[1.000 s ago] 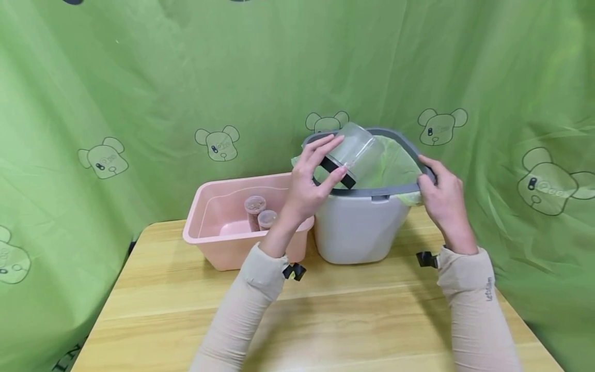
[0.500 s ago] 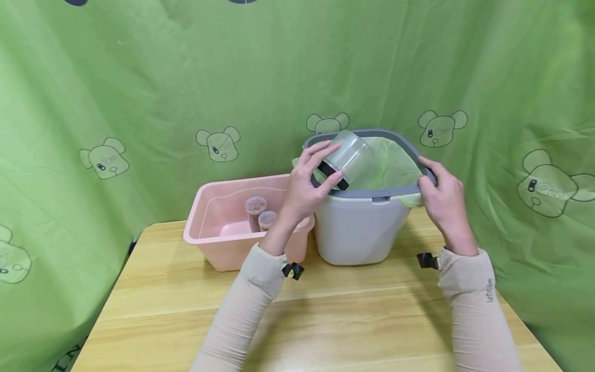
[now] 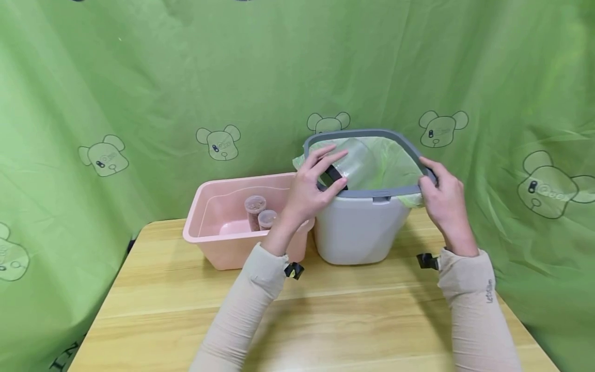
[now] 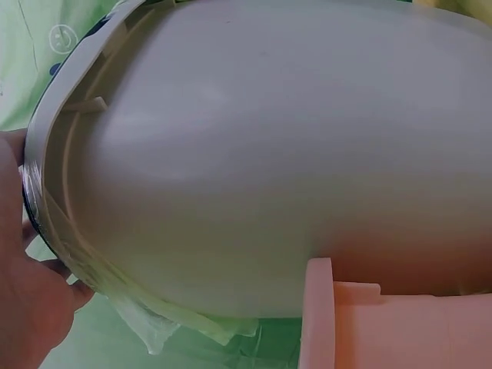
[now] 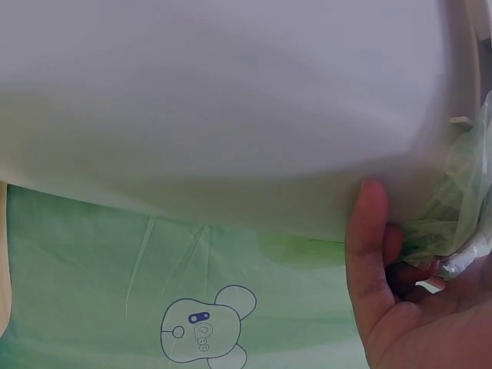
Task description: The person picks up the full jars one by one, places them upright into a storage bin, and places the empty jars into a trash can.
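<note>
In the head view my left hand [image 3: 310, 182] is over the left part of the bin's opening, fingers spread and nearly straight. Just beyond the fingertips, a clear jar with a black lid [image 3: 360, 163] lies tilted inside the mouth of the bin, its lid end toward my palm. The light grey trash bin [image 3: 360, 232] has a darker grey rim and a thin green liner bag [image 3: 395, 160]. My right hand [image 3: 441, 194] grips the rim on the right side, thumb on the near side. In the right wrist view its fingers [image 5: 365, 254] reach along the bin's outer wall beside the liner.
Left of the bin stands a pink plastic tub [image 3: 218, 217], close against it. Inside are two small clear containers with contents, one taller container [image 3: 255, 206] and one shorter container [image 3: 267, 219]. Both bins rest on a wooden table [image 3: 362, 320] in front of a green curtain [image 3: 279, 67].
The clear jar has sunk lower into the bin's mouth, after first shifting left. My left fingers have loosened and spread from it. The right hand stays on the rim.
</note>
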### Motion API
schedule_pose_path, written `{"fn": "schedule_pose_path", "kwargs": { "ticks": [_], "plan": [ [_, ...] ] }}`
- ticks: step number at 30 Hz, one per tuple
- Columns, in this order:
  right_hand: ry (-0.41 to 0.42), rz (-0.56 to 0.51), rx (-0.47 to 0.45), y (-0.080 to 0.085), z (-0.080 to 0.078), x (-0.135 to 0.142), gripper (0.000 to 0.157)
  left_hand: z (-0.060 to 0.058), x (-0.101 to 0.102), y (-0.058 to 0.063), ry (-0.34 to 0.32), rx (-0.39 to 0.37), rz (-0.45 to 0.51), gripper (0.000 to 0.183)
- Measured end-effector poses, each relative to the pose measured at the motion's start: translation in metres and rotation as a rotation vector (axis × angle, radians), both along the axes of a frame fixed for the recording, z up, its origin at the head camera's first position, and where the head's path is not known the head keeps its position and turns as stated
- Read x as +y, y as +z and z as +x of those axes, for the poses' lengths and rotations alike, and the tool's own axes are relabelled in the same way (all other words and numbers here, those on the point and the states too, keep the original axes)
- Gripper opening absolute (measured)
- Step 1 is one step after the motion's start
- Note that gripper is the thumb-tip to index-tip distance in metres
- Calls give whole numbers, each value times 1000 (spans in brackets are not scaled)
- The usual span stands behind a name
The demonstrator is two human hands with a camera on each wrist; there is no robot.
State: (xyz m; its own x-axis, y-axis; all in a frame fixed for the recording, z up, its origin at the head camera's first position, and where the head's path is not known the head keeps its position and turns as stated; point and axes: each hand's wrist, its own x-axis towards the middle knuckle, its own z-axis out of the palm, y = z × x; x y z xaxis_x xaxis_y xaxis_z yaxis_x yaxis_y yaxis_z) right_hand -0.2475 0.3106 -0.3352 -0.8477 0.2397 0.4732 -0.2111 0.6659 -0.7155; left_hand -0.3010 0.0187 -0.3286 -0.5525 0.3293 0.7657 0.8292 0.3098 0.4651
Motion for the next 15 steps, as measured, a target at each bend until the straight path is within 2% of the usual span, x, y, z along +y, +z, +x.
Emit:
{"fn": "schedule_pose_path", "kwargs": {
  "ticks": [15],
  "plan": [
    [-3, 9, 8, -2, -1, 0, 52, -1, -6, -5, -12, 6, 20, 46]
  ]
}}
